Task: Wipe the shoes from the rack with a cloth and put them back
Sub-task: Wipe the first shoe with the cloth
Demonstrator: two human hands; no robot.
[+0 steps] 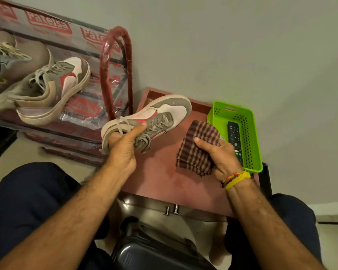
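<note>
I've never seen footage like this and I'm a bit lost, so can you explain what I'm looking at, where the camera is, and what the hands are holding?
There is no machine here. The one picture comes from a camera worn on a person's head, looking down at their own hands. The left hand grips a grey, white and red sneaker. The right hand holds a folded checked cloth over a reddish table. A green basket on it holds a remote control. More shoes sit on the rack to the left.

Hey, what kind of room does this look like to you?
Probably a room in a home, maybe near an entryway: a shoe rack with sneakers against a plain wall, and a small reddish table holding a green basket with a TV remote.
</note>
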